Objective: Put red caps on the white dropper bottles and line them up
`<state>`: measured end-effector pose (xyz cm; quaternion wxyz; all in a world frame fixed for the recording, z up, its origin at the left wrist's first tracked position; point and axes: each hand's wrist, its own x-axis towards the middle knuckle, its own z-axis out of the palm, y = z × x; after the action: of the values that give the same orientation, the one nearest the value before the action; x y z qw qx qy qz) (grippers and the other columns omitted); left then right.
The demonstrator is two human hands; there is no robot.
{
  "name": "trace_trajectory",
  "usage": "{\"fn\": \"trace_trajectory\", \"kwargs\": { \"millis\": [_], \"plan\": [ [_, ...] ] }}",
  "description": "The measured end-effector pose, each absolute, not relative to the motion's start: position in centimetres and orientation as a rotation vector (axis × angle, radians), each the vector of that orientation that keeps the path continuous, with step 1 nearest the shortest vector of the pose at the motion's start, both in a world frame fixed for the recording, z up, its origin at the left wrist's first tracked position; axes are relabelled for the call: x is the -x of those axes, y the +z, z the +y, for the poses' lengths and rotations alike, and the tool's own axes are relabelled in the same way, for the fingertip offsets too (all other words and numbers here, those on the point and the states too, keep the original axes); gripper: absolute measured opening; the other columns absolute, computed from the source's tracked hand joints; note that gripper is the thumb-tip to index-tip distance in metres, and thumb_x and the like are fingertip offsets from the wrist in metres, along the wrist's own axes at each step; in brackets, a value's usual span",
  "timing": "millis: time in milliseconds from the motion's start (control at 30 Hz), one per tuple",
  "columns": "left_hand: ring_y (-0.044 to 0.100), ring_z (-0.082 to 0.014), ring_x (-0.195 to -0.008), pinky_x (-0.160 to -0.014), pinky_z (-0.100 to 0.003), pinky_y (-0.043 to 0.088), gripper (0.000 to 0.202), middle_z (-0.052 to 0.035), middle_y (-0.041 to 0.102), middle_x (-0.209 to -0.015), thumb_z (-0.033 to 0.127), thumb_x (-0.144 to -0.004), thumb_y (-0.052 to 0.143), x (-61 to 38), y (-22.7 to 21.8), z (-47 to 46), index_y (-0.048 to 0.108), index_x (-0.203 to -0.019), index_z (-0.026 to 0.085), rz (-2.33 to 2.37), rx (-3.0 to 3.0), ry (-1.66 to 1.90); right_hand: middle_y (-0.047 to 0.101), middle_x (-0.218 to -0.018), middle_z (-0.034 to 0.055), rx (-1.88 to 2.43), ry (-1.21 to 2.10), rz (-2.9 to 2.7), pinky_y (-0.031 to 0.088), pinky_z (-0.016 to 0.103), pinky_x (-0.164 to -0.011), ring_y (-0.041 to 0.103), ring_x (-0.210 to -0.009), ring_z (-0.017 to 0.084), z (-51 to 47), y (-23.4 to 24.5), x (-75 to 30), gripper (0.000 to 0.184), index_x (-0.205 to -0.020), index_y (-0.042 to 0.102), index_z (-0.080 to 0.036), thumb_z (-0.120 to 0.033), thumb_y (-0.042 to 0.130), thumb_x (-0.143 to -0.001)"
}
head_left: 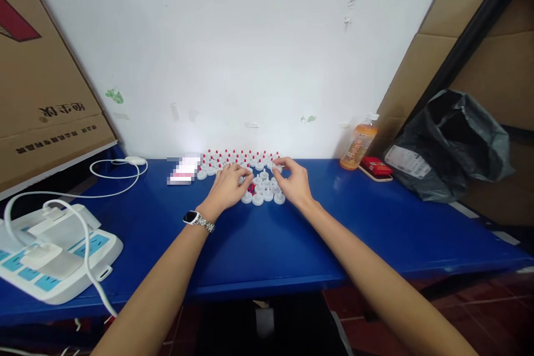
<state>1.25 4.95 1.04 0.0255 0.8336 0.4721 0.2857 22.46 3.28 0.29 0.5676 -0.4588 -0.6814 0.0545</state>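
Rows of white nozzle caps with small red tips (233, 159) stand on the blue table by the wall. Nearer to me is a group of white nozzle caps without red tips (268, 195). Among these lies a small cluster of red pieces (251, 188), partly covered by my left hand. My left hand (228, 184) is closed over the left side of the caps, thumb and fingers pinched; what they hold is too small to make out. With thumb and forefinger, my right hand (293, 179) grips a white nozzle cap (276, 167) at the group's right edge.
A blurred bright rectangle (184, 169) lies left of the caps. On the left are a white power strip (104, 256) with cables and a cardboard box (50, 83). An orange drink bottle (357, 144), a red packet (375, 166) and a grey plastic bag (442, 150) stand right.
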Motion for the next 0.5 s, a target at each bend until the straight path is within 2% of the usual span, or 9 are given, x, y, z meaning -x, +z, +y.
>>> {"fn": "trace_trajectory", "kwargs": {
  "millis": [100,167,267,500],
  "plan": [
    [0.055,-0.0267,-0.101,-0.090,-0.043,0.042,0.037,-0.0075,0.064,-0.102,0.042,-0.099,0.040,-1.2,1.0,5.2,0.071,-0.099,0.023,1.435,-2.544,0.931,0.067,-0.098,0.0062,1.200,0.141,-1.564,0.050,0.032,-0.080,0.063,-0.091,0.020,3.6,0.2,-23.0,0.014,-0.087,0.070,-0.020,-0.029,0.061,-0.081],
    [0.055,-0.0253,-0.099,-0.090,-0.041,0.043,0.035,-0.0068,0.064,-0.098,0.040,-0.099,0.041,-1.4,0.9,5.3,0.071,-0.094,0.022,1.380,-2.533,0.974,0.065,-0.086,0.0045,1.295,0.163,-1.544,0.049,0.031,-0.074,0.061,-0.079,0.019,4.3,0.1,-23.7,0.016,-0.084,0.071,-0.019,-0.033,0.062,-0.080],
    [0.056,-0.0237,-0.095,-0.090,-0.040,0.043,0.034,-0.0057,0.064,-0.095,0.039,-0.099,0.042,-2.1,0.8,5.1,0.068,-0.085,0.021,1.303,-2.541,1.000,0.066,-0.073,0.0007,1.365,0.252,-1.556,0.048,0.028,-0.068,0.060,-0.067,0.015,5.8,0.1,-24.6,0.015,-0.084,0.070,-0.019,-0.030,0.061,-0.080],
    [0.056,-0.0231,-0.093,-0.089,-0.040,0.044,0.031,-0.0051,0.063,-0.092,0.040,-0.096,0.047,-3.2,0.4,4.6,0.066,-0.081,0.021,1.253,-2.502,0.989,0.075,-0.082,0.0011,1.650,0.267,-1.696,0.047,0.025,-0.071,0.068,-0.077,0.016,9.6,0.2,-24.6,0.011,-0.082,0.072,-0.022,-0.025,0.062,-0.078]
  ]
}}
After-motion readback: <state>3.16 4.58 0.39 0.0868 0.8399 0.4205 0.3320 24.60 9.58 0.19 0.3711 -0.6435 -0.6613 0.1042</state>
